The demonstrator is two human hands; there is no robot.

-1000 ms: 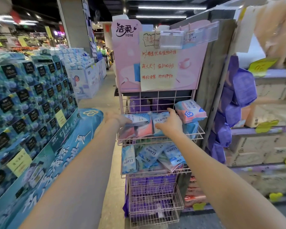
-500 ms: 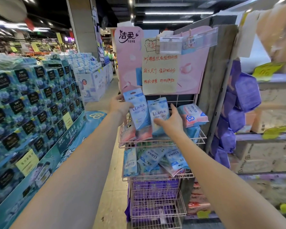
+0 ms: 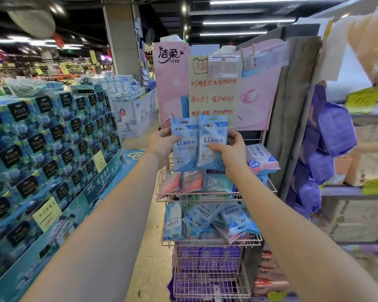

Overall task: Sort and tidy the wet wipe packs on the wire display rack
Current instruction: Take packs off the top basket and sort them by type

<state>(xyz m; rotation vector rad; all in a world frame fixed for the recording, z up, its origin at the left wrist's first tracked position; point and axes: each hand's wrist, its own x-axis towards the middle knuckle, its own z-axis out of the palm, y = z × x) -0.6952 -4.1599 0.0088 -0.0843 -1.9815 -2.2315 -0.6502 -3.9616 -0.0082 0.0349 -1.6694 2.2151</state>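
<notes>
Packs of one kind, paired: we hold the left blue pack and the right blue pack upright above the top basket of the wire display rack, their inner edges overlapping, print facing us; we judge this squares them as a matched set before shelving. Our left hand grips the left pack's outer edge, fingers curled behind it; our right hand pinches the right pack, thumb across its front. In the middle basket jumbled blue packs of the same print lie tilted, probably where these belong; pink packs lie in the top one. Room is tight rightward: a pink-and-white pack overhangs the rim just beside our right wrist and could be knocked; the handwritten sign stands close behind. The aisle floor at left gives our elbows room.
</notes>
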